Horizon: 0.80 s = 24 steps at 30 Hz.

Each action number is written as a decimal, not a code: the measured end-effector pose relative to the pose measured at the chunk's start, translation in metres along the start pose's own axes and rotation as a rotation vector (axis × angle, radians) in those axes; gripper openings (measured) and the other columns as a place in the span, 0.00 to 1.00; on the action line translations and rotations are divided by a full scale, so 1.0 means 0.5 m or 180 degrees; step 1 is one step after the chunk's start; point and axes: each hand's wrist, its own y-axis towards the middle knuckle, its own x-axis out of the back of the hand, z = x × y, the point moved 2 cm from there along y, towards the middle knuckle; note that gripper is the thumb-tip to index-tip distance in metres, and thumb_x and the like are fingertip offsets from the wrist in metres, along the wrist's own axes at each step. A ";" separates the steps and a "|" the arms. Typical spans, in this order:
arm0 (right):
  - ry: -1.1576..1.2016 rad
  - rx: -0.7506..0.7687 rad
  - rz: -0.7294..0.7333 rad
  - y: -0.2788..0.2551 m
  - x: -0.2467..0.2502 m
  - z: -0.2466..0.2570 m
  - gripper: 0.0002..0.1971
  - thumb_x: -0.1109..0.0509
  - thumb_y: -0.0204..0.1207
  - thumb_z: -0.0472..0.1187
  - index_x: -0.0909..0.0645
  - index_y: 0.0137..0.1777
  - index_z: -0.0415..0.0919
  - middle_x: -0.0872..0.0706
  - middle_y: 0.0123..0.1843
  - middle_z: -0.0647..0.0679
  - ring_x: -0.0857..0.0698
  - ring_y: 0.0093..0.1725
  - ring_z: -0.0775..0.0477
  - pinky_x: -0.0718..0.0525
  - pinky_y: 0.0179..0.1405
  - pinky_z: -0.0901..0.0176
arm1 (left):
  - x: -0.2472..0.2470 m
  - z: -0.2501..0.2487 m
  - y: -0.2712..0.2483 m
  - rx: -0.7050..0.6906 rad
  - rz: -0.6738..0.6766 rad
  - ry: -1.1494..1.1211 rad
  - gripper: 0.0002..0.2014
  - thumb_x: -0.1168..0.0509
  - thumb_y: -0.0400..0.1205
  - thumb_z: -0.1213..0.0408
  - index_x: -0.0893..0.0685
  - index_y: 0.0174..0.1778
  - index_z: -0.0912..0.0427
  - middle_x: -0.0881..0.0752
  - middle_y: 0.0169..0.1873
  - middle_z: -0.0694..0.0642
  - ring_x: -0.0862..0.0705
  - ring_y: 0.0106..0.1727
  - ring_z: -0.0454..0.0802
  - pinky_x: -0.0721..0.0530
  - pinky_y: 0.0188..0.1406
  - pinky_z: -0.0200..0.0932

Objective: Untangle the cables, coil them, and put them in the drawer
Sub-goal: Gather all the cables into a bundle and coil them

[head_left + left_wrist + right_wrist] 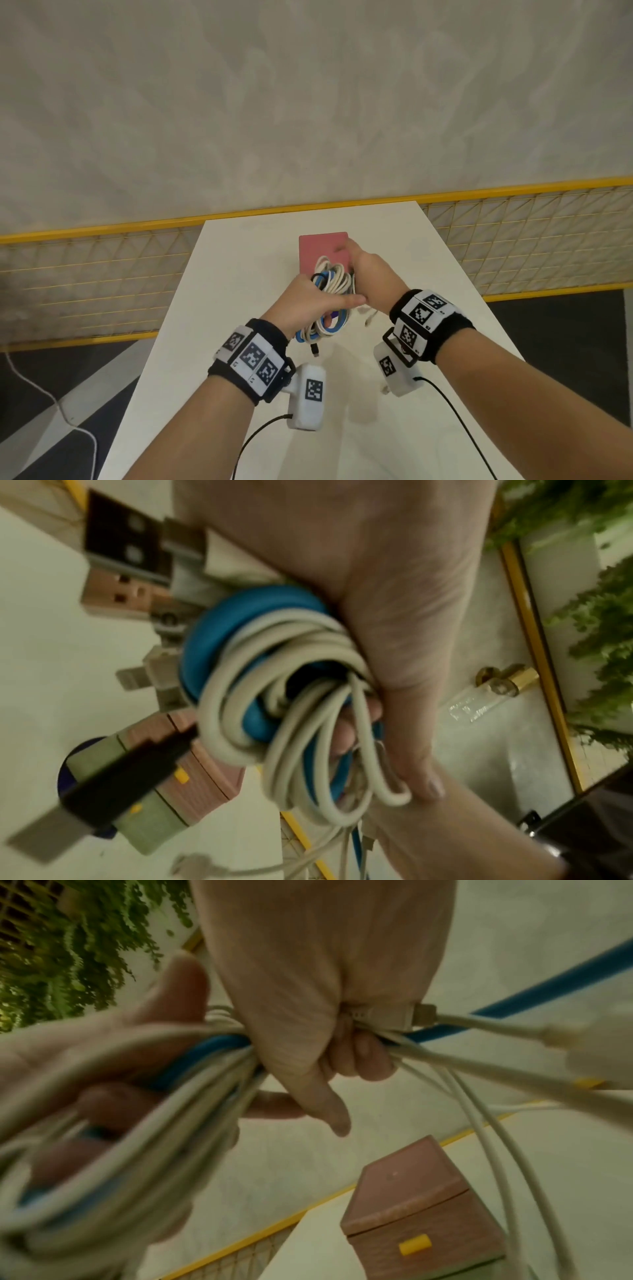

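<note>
Head view, centre of frame: I see both hands meeting on one tangled bundle of cables [330, 291], held above the white table [239, 308]. Bundle mixes white loops, a blue cable [219, 631] and a black cable [317, 275].

Left hand [308, 303], centre-left: fingers wrapped around the bundle from the near side, thumb lying straight across it. Left wrist view confirms a closed grasp, loops spilling from the fist; several USB plugs [126, 550] dangle in the upper left of that frame.

Right hand [371, 274], just right of centre: fist closed tight on the far part of the bundle. Right wrist view shows white strands and the blue one passing through the fist.

Pink drawer box [323, 251] sits on the table beyond the hands, drawers closed, yellow pull [415, 1244] showing at lower right of the right wrist view.

Yellow mesh fence [102, 274] runs behind the table.
</note>
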 end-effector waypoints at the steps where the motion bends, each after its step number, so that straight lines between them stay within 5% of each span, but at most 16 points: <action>1: 0.0075 0.0019 0.0062 0.001 -0.002 -0.001 0.29 0.33 0.69 0.27 0.34 0.70 0.41 0.17 0.36 0.40 0.19 0.34 0.42 0.23 0.33 0.52 | -0.004 0.005 0.002 0.0034 -0.0020 0.0064 0.18 0.19 0.69 0.57 0.14 0.39 0.69 0.12 0.30 0.65 0.21 0.22 0.48 0.21 0.28 0.38; 4: 0.0332 0.0086 0.0253 0.002 -0.001 -0.011 0.33 0.34 0.69 0.25 0.39 0.73 0.46 0.15 0.40 0.37 0.15 0.37 0.41 0.16 0.38 0.49 | -0.009 0.018 0.005 0.0026 -0.0277 0.0132 0.13 0.22 0.69 0.62 0.13 0.41 0.67 0.11 0.32 0.61 0.16 0.27 0.46 0.17 0.33 0.40; 7: 0.0556 0.0156 0.0496 -0.007 0.014 -0.010 0.33 0.35 0.71 0.24 0.37 0.74 0.44 0.19 0.41 0.42 0.21 0.34 0.53 0.24 0.33 0.69 | -0.006 0.030 0.010 0.0011 -0.0484 0.0062 0.05 0.25 0.72 0.67 0.16 0.36 0.61 0.16 0.27 0.52 0.18 0.30 0.46 0.19 0.34 0.39; 10: 0.0975 0.0166 0.0525 -0.026 0.035 -0.008 0.25 0.31 0.75 0.30 0.29 0.71 0.43 0.16 0.50 0.44 0.18 0.42 0.57 0.22 0.41 0.74 | -0.007 0.030 0.012 -0.0062 -0.0522 -0.0217 0.03 0.27 0.75 0.68 0.14 0.40 0.63 0.13 0.33 0.56 0.14 0.36 0.50 0.14 0.39 0.43; 12: 0.0947 0.0207 0.0397 -0.041 0.048 -0.022 0.14 0.33 0.79 0.35 0.24 0.65 0.42 0.16 0.52 0.49 0.18 0.47 0.58 0.23 0.45 0.74 | -0.004 0.026 0.008 -0.0149 -0.0541 -0.0425 0.07 0.28 0.78 0.68 0.18 0.34 0.62 0.16 0.26 0.52 0.17 0.29 0.46 0.17 0.31 0.36; 15: 0.0680 0.0002 0.0386 -0.067 0.048 -0.053 0.09 0.42 0.85 0.43 0.24 0.55 0.39 0.15 0.46 0.41 0.21 0.39 0.49 0.26 0.39 0.63 | 0.009 0.027 0.011 -0.0213 -0.0659 -0.0653 0.09 0.25 0.78 0.60 0.17 0.37 0.58 0.17 0.22 0.43 0.18 0.25 0.39 0.22 0.30 0.33; 18: 0.0665 -0.0079 0.0147 -0.076 0.034 -0.049 0.09 0.46 0.86 0.43 0.27 0.53 0.41 0.15 0.40 0.42 0.21 0.34 0.54 0.27 0.33 0.71 | 0.004 0.026 0.019 -0.0257 -0.0709 -0.0696 0.15 0.22 0.73 0.55 0.14 0.47 0.60 0.13 0.29 0.45 0.15 0.33 0.40 0.19 0.34 0.33; 21: 0.0894 -0.0023 -0.0250 -0.070 0.026 -0.015 0.04 0.47 0.87 0.37 0.31 0.54 0.46 0.22 0.35 0.57 0.21 0.32 0.67 0.27 0.32 0.76 | -0.007 0.018 0.020 -0.0350 -0.0824 -0.0796 0.23 0.20 0.69 0.52 0.16 0.55 0.60 0.10 0.40 0.49 0.11 0.43 0.45 0.17 0.39 0.34; 24: 0.0789 0.0017 -0.0365 -0.069 0.015 0.012 0.07 0.47 0.86 0.38 0.28 0.58 0.41 0.23 0.39 0.57 0.23 0.34 0.64 0.28 0.33 0.77 | -0.016 0.013 0.018 -0.0399 -0.0891 -0.0883 0.31 0.24 0.64 0.44 0.18 0.58 0.58 0.10 0.47 0.52 0.11 0.49 0.46 0.18 0.38 0.29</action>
